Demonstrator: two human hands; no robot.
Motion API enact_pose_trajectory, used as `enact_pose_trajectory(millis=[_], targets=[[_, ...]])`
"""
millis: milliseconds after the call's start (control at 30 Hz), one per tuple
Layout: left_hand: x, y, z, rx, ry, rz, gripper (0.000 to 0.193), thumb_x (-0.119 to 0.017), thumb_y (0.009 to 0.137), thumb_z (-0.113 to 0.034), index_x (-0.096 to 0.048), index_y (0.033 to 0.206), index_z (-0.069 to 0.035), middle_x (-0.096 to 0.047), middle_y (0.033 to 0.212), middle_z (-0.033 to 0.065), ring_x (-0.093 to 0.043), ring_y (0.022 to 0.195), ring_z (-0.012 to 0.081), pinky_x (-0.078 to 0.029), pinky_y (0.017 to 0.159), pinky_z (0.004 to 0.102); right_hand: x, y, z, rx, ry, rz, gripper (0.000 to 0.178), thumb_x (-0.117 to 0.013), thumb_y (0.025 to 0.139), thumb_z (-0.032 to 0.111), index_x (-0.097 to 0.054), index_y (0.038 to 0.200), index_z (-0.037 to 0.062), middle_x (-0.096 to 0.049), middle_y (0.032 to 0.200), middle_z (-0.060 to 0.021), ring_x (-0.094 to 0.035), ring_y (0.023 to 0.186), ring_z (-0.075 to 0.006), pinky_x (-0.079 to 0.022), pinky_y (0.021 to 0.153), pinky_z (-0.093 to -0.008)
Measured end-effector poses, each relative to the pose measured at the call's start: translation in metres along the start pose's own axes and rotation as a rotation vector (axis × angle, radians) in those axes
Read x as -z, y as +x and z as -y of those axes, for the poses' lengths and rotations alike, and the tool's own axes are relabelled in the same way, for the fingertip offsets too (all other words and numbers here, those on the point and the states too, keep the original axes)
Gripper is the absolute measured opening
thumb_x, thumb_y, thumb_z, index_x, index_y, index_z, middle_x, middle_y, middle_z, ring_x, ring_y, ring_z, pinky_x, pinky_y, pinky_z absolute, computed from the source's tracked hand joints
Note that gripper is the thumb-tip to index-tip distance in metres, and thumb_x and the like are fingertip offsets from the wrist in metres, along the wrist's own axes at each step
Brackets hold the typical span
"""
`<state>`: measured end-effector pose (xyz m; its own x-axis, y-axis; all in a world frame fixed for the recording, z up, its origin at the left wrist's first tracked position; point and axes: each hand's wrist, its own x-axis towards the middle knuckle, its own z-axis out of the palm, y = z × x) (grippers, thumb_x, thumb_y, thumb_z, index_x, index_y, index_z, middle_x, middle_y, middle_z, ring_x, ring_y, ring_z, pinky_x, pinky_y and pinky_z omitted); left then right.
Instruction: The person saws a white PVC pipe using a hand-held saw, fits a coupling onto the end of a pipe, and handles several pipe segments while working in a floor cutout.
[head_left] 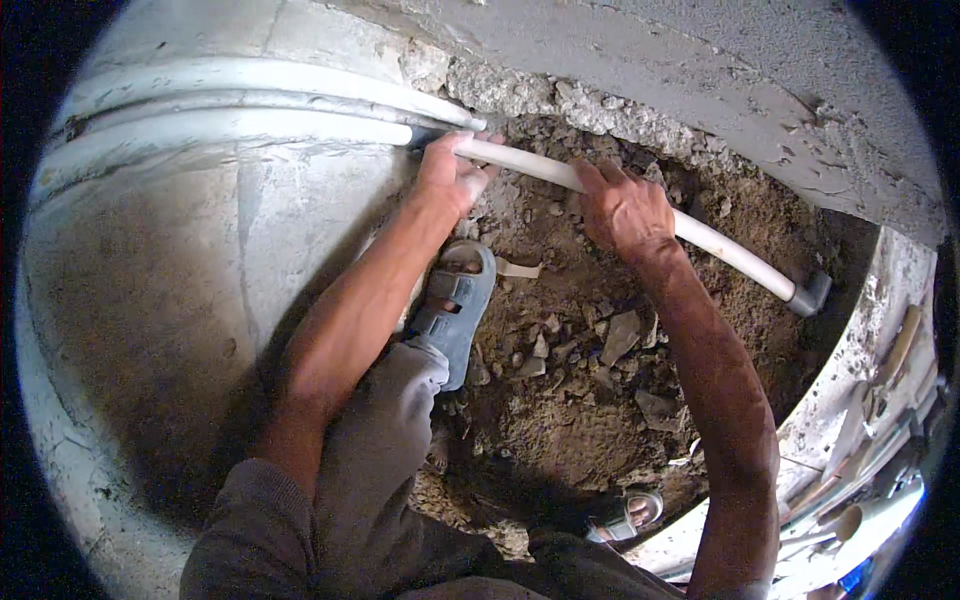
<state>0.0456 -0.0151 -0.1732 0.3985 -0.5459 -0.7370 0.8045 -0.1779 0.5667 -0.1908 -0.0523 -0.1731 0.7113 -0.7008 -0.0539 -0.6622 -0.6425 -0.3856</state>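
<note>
1. White pipe [620, 195] runs across the dug pit, far side, from the wall pipes at left to a grey elbow [810, 295] at right.
2. Left hand [452, 172] grips its left end at the joint; right hand [625, 210] clamps mid-length, likely steadying it.
3. Rubble [590, 380] below; sandalled foot [455, 310] braced at the pit's left edge.

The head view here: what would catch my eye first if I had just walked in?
Most striking is the white pipe slanting across a pit of dirt and rubble, ending in a grey elbow fitting at the right. The left hand and right hand both grip it near the top middle. Below them, a foot in a grey sandal stands at the edge of the pit, beside a bare concrete floor.
</note>
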Motion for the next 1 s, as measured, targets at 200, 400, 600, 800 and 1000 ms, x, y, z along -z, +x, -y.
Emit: enact_pose_trajectory(millis=[200, 400, 600, 800, 1000], targets=[[-0.003, -0.007, 0.001, 0.049, -0.002, -0.074, 0.027, -0.051, 0.084, -0.004, -0.048, 0.11, 0.005, -0.054, 0.103, 0.0193, -0.052, 0.108, 0.0367, -0.039, 0.096, 0.0557, -0.001, -0.002, 0.0, 0.014, 0.0, -0.01, 0.038, -0.059, 0.081, 0.023, -0.052, 0.118, 0.0173, -0.061, 0.096, -0.0095, -0.064, 0.079, -0.0315, -0.052, 0.064, -0.0457], [-0.001, -0.007, 0.005, 0.023, 0.106, 0.028, 0.029, -0.053, 0.086, -0.006, -0.048, 0.112, 0.006, -0.055, 0.109, 0.0199, -0.052, 0.109, 0.033, -0.041, 0.097, 0.0489, 0.002, -0.001, 0.0, -0.03, 0.038, 0.003, 0.037, -0.058, 0.082, 0.024, -0.052, 0.118, 0.0184, -0.061, 0.102, -0.0101, -0.064, 0.082, -0.0325, -0.051, 0.069, -0.0477], [0.023, 0.01, 0.007, 0.096, 0.423, 0.169, 0.033, -0.049, 0.09, -0.018, -0.055, 0.116, 0.002, -0.058, 0.112, 0.015, -0.054, 0.103, 0.0252, -0.046, 0.09, 0.0335, 0.029, -0.01, 0.001, 0.055, -0.227, 0.244, 0.06, -0.047, 0.089, 0.021, -0.022, 0.143, 0.0102, -0.048, 0.126, -0.018, -0.049, 0.114, -0.0341, -0.036, 0.099, -0.0477], [0.016, 0.005, 0.009, -0.003, 0.147, 0.056, 0.04, -0.063, 0.083, -0.014, -0.046, 0.115, 0.0, -0.054, 0.116, 0.0161, -0.047, 0.116, 0.028, -0.034, 0.102, 0.0428, 0.12, -0.125, -0.007, 0.333, 0.155, 0.082, 0.042, -0.053, 0.078, 0.013, -0.05, 0.119, 0.0018, -0.051, 0.116, -0.018, -0.049, 0.11, -0.0332, -0.044, 0.092, -0.042], [0.072, -0.015, 0.011, 0.192, 0.539, 0.237, 0.035, -0.061, 0.086, -0.019, -0.052, 0.113, 0.001, -0.057, 0.107, 0.0115, -0.057, 0.1, 0.0229, -0.043, 0.092, 0.0347, 0.18, -0.298, 0.012, 0.01, 0.789, 0.215, 0.026, -0.059, 0.074, -0.006, -0.059, 0.1, -0.0014, -0.061, 0.09, -0.0167, -0.062, 0.081, -0.0305, -0.052, 0.067, -0.0377]])
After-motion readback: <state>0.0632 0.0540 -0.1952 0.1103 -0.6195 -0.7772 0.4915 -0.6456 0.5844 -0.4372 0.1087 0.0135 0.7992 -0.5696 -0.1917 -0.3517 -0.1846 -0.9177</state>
